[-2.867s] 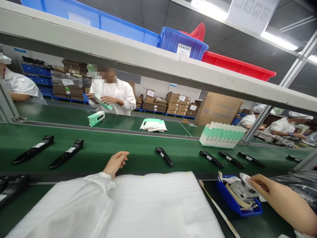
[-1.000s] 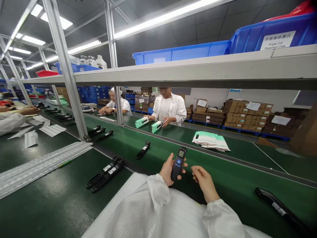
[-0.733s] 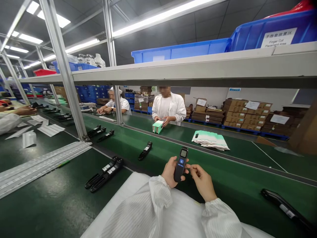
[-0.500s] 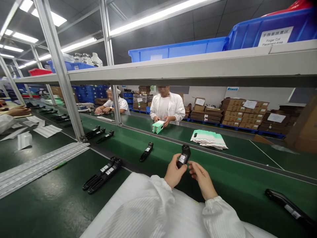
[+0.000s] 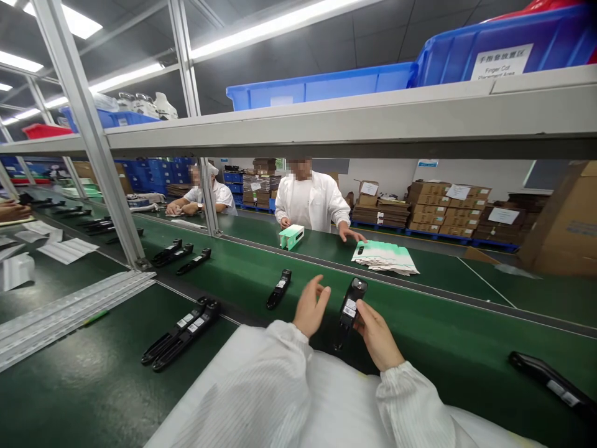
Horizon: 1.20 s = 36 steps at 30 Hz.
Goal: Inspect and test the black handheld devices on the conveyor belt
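My right hand [image 5: 379, 336] grips a black angled handheld device [image 5: 349, 309] by its right side, above the green belt. White labels show on its face, and its rounded head points up and away from me. Left of the device, my left hand [image 5: 311, 305] is off it, fingers apart and holding nothing. A similar black device [image 5: 278, 289] lies on the belt beyond my left hand. Two more black devices [image 5: 181, 333] rest side by side at the left, and another device [image 5: 550, 382] lies at the far right.
Across the belt [image 5: 443, 317], a co-worker's hand [image 5: 349, 233] touches a stack of green-white flat cartons [image 5: 387, 256]. A folded green box [image 5: 291, 238] stands near that person. An overhead shelf [image 5: 298, 127] carries blue bins [image 5: 321, 86]. A metal post [image 5: 88, 137] rises at left.
My left hand has let go of the black device and moved left; my right hand now holds it, more upright to view. The co-worker has put down the green box and reached to the carton stack.
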Each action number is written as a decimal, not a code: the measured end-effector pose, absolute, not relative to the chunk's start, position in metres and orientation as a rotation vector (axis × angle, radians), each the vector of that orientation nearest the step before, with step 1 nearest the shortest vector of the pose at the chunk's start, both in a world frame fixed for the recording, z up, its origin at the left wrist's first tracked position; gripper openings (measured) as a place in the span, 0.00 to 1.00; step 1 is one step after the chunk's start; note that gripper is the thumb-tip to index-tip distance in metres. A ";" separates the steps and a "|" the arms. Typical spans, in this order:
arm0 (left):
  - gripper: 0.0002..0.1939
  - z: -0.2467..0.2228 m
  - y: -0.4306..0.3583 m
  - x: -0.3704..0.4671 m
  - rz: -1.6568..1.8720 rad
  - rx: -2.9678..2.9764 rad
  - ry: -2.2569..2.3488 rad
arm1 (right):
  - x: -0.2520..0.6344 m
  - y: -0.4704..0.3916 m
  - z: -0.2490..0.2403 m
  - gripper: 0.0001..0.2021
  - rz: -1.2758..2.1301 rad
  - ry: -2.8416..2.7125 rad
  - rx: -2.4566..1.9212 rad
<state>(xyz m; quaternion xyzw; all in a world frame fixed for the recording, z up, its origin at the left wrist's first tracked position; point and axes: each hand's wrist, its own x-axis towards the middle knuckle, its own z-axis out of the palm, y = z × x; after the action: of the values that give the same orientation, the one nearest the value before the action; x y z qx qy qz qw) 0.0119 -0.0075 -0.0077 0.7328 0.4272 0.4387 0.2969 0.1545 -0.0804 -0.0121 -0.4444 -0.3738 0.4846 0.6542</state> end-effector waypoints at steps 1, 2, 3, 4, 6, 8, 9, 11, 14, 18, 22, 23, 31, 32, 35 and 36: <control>0.25 -0.009 0.004 0.001 1.173 2.044 1.287 | 0.155 -0.080 -0.012 0.19 1.105 -0.844 -1.012; 0.28 -0.011 0.016 -0.011 1.138 2.085 1.441 | 0.154 -0.081 -0.012 0.19 1.113 -0.837 -1.013; 0.28 -0.013 0.026 -0.022 1.068 2.043 1.585 | 0.154 -0.081 -0.011 0.19 1.121 -0.830 -1.011; 0.28 -0.016 0.034 -0.032 0.967 1.948 1.665 | 0.153 -0.081 -0.011 0.20 1.129 -0.824 -1.011; 0.25 -0.021 0.045 -0.045 0.858 1.799 1.685 | 0.151 -0.082 -0.009 0.20 1.138 -0.814 -1.013; 0.24 -0.024 0.049 -0.047 0.844 1.709 1.644 | 0.150 -0.082 -0.009 0.20 1.139 -0.803 -1.017; 0.24 -0.024 0.049 -0.046 0.855 1.674 1.622 | 0.150 -0.082 -0.009 0.20 1.139 -0.798 -1.018; 0.24 -0.023 0.046 -0.039 0.862 1.572 1.553 | 0.150 -0.082 -0.009 0.21 1.155 -0.795 -1.016; 0.19 -0.018 0.037 -0.026 0.849 1.419 1.394 | 0.151 -0.083 -0.009 0.22 1.219 -0.820 -1.011; 0.15 -0.012 0.017 -0.009 0.836 1.034 1.007 | 0.154 -0.082 -0.013 0.23 1.263 -0.847 -1.043; 0.16 -0.009 -0.001 0.009 0.775 0.615 0.713 | 0.165 -0.072 -0.029 0.23 1.164 -0.913 -1.313; 0.18 -0.009 -0.005 0.012 0.758 0.600 0.700 | 0.170 -0.069 -0.034 0.23 1.078 -0.992 -1.426; 0.22 -0.006 -0.026 0.027 0.724 0.681 0.640 | 0.194 -0.062 -0.051 0.17 0.467 -1.332 -1.860; 0.21 -0.007 -0.028 0.029 0.748 0.719 0.667 | 0.194 -0.063 -0.050 0.18 0.430 -1.338 -1.869; 0.14 -0.008 -0.033 0.036 0.889 0.937 0.836 | 0.190 -0.064 -0.045 0.20 0.298 -1.346 -1.823; 0.12 -0.009 -0.035 0.038 0.958 1.050 0.893 | 0.188 -0.065 -0.042 0.19 0.278 -1.347 -1.755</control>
<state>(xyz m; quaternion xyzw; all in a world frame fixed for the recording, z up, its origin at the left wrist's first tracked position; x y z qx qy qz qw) 0.0376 -0.0347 -0.0087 0.4654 0.3957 0.4248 0.6681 0.1876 -0.0650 -0.0417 -0.7069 -0.5422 0.1118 0.4402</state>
